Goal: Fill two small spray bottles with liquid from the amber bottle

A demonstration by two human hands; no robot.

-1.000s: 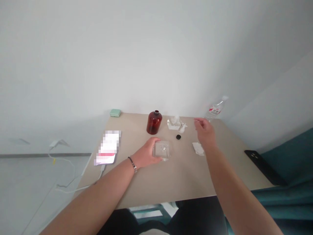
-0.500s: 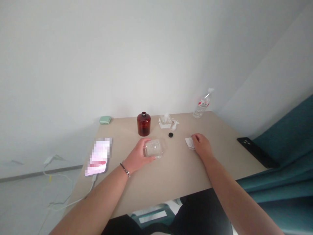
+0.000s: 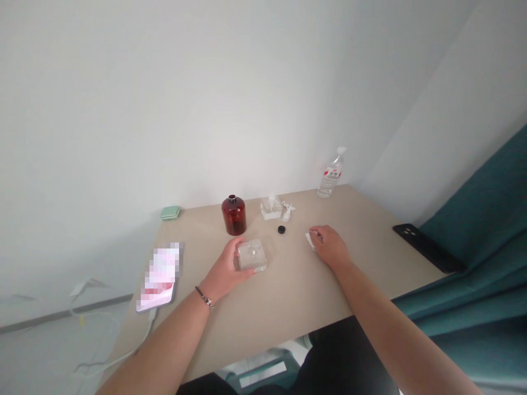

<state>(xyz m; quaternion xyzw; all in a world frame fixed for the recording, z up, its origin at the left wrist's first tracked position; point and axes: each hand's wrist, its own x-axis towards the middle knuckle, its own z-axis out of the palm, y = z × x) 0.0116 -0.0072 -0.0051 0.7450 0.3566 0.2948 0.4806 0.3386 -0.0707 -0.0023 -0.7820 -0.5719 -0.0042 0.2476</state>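
My left hand point(image 3: 225, 270) is closed around the side of a clear square container point(image 3: 252, 256), thumb nearer me and fingers on the far side. At the right, my right hand point(image 3: 329, 245) pinches a small white piece of tissue or paper point(image 3: 310, 241) against the tabletop, hiding most of it. Behind the clear container stands an open-necked dark red-brown bottle point(image 3: 234, 216) with no cap on it. A small round black cap point(image 3: 281, 229) lies between the hands, farther back.
Behind the cap sit a second clear square container point(image 3: 271, 209) and a small white nozzle-like piece point(image 3: 287, 213). A clear plastic water bottle point(image 3: 331, 174) stands by the wall. Left are a green case point(image 3: 170, 213) and a charging phone point(image 3: 160, 278); a black phone-shaped object point(image 3: 428, 248) lies right.
The view has shifted slightly, so most things appear farther left. My right hand now covers more of the white piece. My left hand keeps its hold on the clear container.
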